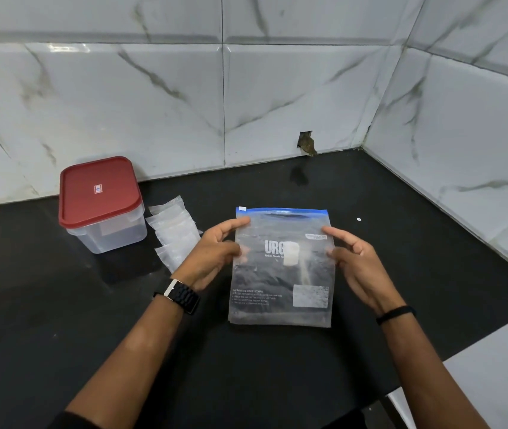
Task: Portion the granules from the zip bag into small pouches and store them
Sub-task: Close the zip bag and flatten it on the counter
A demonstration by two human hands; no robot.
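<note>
Both hands — left (215, 252), right (353, 261) — pinch the zip bag (280, 270) by its side edges, upright over the desk (61, 305).

Single head-worn wide-angle view, angled forward and down, close over a black counter (61, 305) in a tiled corner.

A clear zip bag (280, 267) is showing a blue seal strip, white lettering and a white label patch. The clear container (109, 233) is wearing a dark red lid (99, 191) with a small white sticker. The tabletop (61, 320) is lying glossy black. White wall tiles (160, 97) are carrying grey-green marble veining. The small pouches (174, 230) are looking translucent white.
</note>
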